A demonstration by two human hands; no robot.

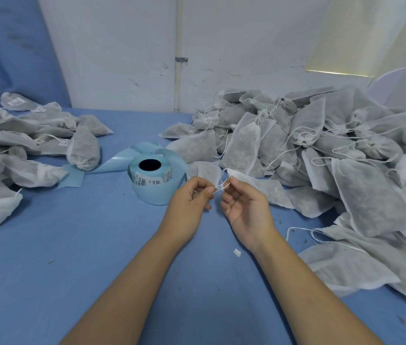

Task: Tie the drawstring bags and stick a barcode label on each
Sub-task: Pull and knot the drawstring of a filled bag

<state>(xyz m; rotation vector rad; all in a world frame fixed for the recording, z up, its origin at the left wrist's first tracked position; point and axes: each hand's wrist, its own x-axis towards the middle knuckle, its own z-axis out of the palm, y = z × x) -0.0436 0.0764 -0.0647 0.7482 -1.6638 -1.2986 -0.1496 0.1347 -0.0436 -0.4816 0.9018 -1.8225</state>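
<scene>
- Foreground: the bare blue table (72, 257) gives open room between the 2 forearms and to their left. A small white scrap (237, 252) lies just beside the right wrist.
- Left hand (192, 195): thumb and forefinger pinch the white drawstring (220, 186); the other fingers are loosely curled.
- Right hand (244, 205): palm up, its fingertips pinch the same drawstring just beside the left hand. A knot appears to be in the making.
- Current bag (259, 188): lies on the table just right of the hands, neck towards them, with no label visible.
- Label roll (152, 180): stands just behind the left hand, within easy reach. Its loose backing strip trails leftward.
- Right pile (321, 150): many bags with loose strings, judged still to be tied and labelled. It spills forward along the right side and crowds that flank.
- Left pile (35, 145): several bags carry white labels and are judged finished.
- Wall (122, 58): closes the far edge behind both piles.
</scene>
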